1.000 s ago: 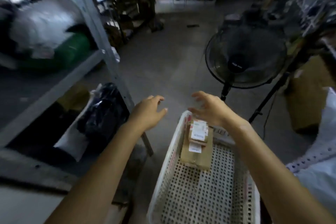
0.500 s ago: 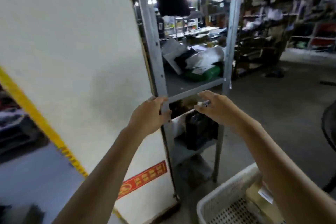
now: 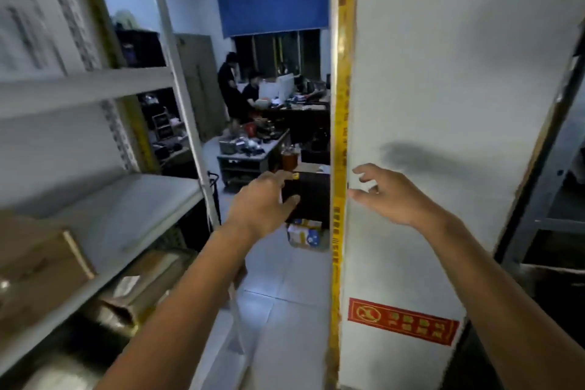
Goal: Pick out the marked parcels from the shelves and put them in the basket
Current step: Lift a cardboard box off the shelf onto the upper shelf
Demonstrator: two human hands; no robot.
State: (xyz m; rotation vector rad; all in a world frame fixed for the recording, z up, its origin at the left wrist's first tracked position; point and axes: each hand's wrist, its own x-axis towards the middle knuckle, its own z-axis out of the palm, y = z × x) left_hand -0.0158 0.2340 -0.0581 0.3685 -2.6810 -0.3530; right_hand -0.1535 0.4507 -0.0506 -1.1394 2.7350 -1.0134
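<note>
Far L: grey shelf rack, brown carton on the mid shelf, labelled carton on the shelf below; marks too blurred to read. Centre: left hand up in mid-air, fingers relaxed, holding nothing. R of it: right hand, fingers loosely curled, also empty, in front of white pillar w/ yellow tape down its edge & red sticker low down.
</note>
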